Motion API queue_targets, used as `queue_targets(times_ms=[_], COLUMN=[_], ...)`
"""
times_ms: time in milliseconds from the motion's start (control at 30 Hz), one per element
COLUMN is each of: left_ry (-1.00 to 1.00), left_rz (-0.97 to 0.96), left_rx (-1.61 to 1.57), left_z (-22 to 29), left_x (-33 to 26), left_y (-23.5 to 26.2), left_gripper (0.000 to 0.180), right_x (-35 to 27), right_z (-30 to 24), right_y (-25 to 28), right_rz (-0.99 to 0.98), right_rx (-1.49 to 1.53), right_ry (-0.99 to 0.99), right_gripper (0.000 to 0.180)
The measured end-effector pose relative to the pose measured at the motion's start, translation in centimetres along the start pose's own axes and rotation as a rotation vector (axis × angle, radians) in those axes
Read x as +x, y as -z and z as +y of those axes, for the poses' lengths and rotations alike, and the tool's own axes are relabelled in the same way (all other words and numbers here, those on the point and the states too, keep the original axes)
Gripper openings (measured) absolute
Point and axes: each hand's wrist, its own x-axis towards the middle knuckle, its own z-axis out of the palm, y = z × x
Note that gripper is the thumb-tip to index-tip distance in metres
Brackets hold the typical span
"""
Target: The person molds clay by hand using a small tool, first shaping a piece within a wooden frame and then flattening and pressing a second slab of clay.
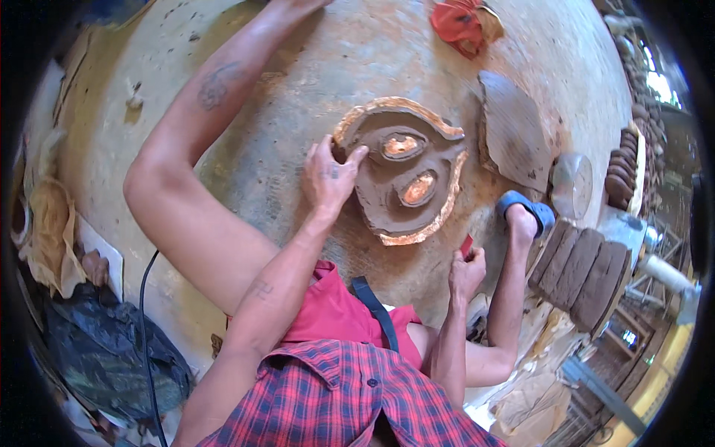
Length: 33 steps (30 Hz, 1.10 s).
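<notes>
On the floor in front of me lies a rounded mould (452,197) with a rough, pale orange rim. Grey-brown clay (383,179) lines its inside, around two raised oval openings with orange showing in them. My left hand (331,175) grips the mould's left edge, thumb over the clay on the inner side and fingers at the outer side. Down to the right of the mould, apart from it, my right hand (468,272) is closed on a small flat red piece (466,244). Most of that piece is hidden in the fingers, so its kind is unclear.
A flat clay slab (514,130) lies right of the mould, beside a clear round container (572,182). Thick clay strips (581,272) are stacked at the right. A red cloth (462,28) lies at the far side. Black plastic (112,357) and a dark cable (143,320) are at left.
</notes>
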Motion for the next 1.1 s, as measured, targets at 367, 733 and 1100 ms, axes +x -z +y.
queue_targets(times_ms=[367,733,1100], left_ry=[0.155,0.090,0.096], left_rz=[0.070,0.086,0.027], left_rx=[0.013,-0.029,-0.078], left_z=[2.8,2.8,1.7], left_x=[-0.6,0.4,0.8], left_y=[-0.6,0.1,-0.1], left_gripper=[0.055,0.051,0.058], right_x=[-0.4,-1.6,-2.5], right_z=[-17.5,-26.9,-28.9], right_y=[3.0,-1.6,-2.1], right_rz=[0.012,-0.277,-0.431], right_rx=[0.100,0.185,0.078], right_ry=[0.519,0.777,0.649], right_gripper=[0.030,0.035,0.026])
